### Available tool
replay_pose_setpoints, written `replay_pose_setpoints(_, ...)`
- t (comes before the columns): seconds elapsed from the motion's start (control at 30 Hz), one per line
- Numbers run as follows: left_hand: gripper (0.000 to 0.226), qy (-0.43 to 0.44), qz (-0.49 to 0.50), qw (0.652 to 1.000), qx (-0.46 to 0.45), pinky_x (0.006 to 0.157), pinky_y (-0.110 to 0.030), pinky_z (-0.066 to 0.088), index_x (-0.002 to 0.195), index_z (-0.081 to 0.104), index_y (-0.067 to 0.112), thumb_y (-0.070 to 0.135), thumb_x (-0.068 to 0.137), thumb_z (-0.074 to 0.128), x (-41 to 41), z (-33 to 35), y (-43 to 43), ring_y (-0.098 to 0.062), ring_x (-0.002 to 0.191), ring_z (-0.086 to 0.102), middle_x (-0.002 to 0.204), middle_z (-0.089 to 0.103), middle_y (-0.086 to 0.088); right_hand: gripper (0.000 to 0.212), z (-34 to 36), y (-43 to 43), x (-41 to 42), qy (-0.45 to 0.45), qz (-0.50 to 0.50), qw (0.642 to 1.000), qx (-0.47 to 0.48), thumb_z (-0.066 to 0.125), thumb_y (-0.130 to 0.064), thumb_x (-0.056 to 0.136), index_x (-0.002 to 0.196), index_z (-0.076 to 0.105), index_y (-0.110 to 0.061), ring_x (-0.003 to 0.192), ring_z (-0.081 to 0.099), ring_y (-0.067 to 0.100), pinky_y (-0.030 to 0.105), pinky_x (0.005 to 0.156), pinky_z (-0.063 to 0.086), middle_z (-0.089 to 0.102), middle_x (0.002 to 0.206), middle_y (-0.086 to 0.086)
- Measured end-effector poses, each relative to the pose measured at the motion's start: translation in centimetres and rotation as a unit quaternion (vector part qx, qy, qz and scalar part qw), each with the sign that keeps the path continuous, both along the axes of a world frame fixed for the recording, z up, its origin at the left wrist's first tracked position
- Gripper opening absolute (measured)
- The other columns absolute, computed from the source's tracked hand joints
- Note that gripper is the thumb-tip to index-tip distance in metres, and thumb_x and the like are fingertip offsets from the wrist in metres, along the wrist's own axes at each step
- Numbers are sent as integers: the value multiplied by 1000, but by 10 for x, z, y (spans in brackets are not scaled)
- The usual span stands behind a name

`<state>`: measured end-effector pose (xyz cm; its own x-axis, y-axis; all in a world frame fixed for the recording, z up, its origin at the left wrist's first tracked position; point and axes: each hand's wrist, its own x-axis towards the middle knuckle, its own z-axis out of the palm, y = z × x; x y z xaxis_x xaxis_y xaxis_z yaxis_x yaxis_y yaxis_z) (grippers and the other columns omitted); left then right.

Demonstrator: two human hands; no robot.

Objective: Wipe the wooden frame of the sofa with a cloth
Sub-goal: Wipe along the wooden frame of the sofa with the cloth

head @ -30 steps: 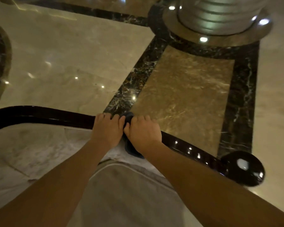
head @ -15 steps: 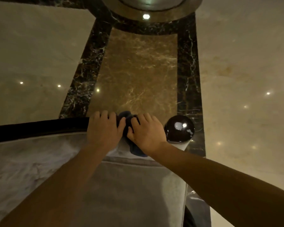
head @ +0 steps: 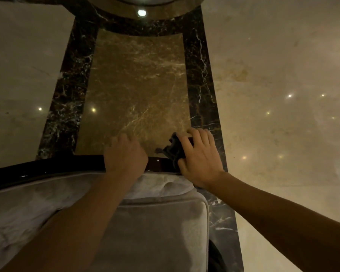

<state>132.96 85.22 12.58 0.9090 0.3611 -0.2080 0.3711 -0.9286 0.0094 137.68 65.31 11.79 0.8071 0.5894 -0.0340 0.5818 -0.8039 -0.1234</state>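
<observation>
The sofa's glossy dark wooden frame (head: pixel 47 169) curves along the top of the backrest from the left edge to the right end. My left hand (head: pixel 125 156) lies over the rail, fingers curled across it. My right hand (head: pixel 199 154) covers the rail's right end, where the round knob was, and presses a dark cloth (head: pixel 174 149) against it. The cloth bunches out to the left of my fingers. The knob itself is hidden under hand and cloth.
Pale grey upholstery (head: pixel 37 209) and a seat cushion (head: pixel 155 232) fill the lower part of the view. Beyond the rail lies polished marble floor (head: pixel 137 85) with dark veined borders (head: pixel 200 85). A round column base (head: pixel 145 8) stands at the top.
My right hand has slid right with the cloth from beside the left hand onto the round knob at the rail's end. The left hand stayed on the rail. The view has shifted right.
</observation>
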Motion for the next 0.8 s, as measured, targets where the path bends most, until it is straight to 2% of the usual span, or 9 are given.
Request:
replay_pose_setpoints(0.1, 23, 17, -2, 999, -50, 70, -38, 45, 103, 59, 14, 27, 93, 43, 18, -4, -21, -27, 93, 57, 104, 60, -9, 66, -12, 3, -9, 55, 6, 997, 50, 41, -47, 90, 151, 35, -24, 145, 25, 41, 58, 121, 14, 37, 153, 18)
replay_pose_setpoints(0.2, 28, 2, 51, 998, -42, 54, -31, 37, 84, 61, 18, 31, 94, 38, 25, -12, -31, -20, 62, 53, 68, 51, 0, 62, -26, 18, -12, 54, 15, 998, 21, 25, -52, 101, 156, 27, -23, 152, 16, 34, 54, 124, 7, 34, 160, 9)
replay_pose_setpoints(0.37, 34, -103, 50, 993, -26, 47, -29, 29, 67, 50, 17, 26, 95, 33, 19, -15, -33, -21, 50, 47, 58, 51, -4, 58, -30, 46, -19, 92, 19, 993, 70, 18, -40, 102, 147, 45, -13, 145, 33, 27, 46, 124, 10, 55, 146, 6)
replay_pose_setpoints(0.53, 33, -117, 31, 993, 2, 45, -25, 18, 64, 45, 17, 26, 94, 34, 17, -17, -34, -18, 44, 37, 53, 43, -2, 51, -27, 14, 13, 38, 153, 987, 25, 25, -46, 103, 128, 62, -22, 121, 50, 28, 45, 112, 28, 66, 124, 0)
replay_pose_setpoints(0.57, 34, -123, 27, 992, 6, 45, -24, 16, 63, 45, 18, 27, 93, 34, 17, -17, -35, -17, 42, 33, 51, 39, -1, 50, -28, 9, 18, 24, 117, 993, 23, 24, -48, 103, 125, 62, -25, 118, 51, 28, 45, 109, 30, 64, 124, -1)
replay_pose_setpoints(0.63, 36, -126, 22, 992, 11, 44, -23, 15, 61, 45, 18, 29, 92, 30, 18, -18, -35, -13, 38, 29, 46, 34, 2, 46, -33, 6, 14, 12, -43, 997, 56, 24, -47, 103, 126, 59, -28, 118, 51, 29, 47, 106, 34, 60, 129, 0)
replay_pose_setpoints(0.7, 40, -135, 27, 991, 2, 44, -22, 17, 61, 48, 17, 29, 92, 27, 17, -21, -34, -12, 38, 30, 46, 34, 3, 46, -38, 11, -7, 14, -202, 973, 112, 27, -45, 102, 135, 52, -25, 126, 47, 32, 50, 106, 37, 54, 140, 5)
replay_pose_setpoints(0.73, 40, -137, 31, 990, -1, 44, -22, 18, 61, 48, 17, 29, 93, 28, 18, -23, -33, -12, 38, 31, 46, 36, 3, 48, -41, 14, -17, 9, -238, 964, 122, 28, -45, 102, 140, 48, -22, 132, 42, 35, 52, 109, 35, 49, 146, 8)
replay_pose_setpoints(0.8, 38, -140, 29, 990, -2, 45, -23, 19, 61, 46, 18, 28, 95, 32, 18, -25, -34, -12, 38, 31, 46, 35, 3, 54, -45, 15, -32, -9, -205, 972, 110, 27, -47, 102, 148, 41, -22, 143, 29, 39, 57, 117, 25, 40, 155, 10)
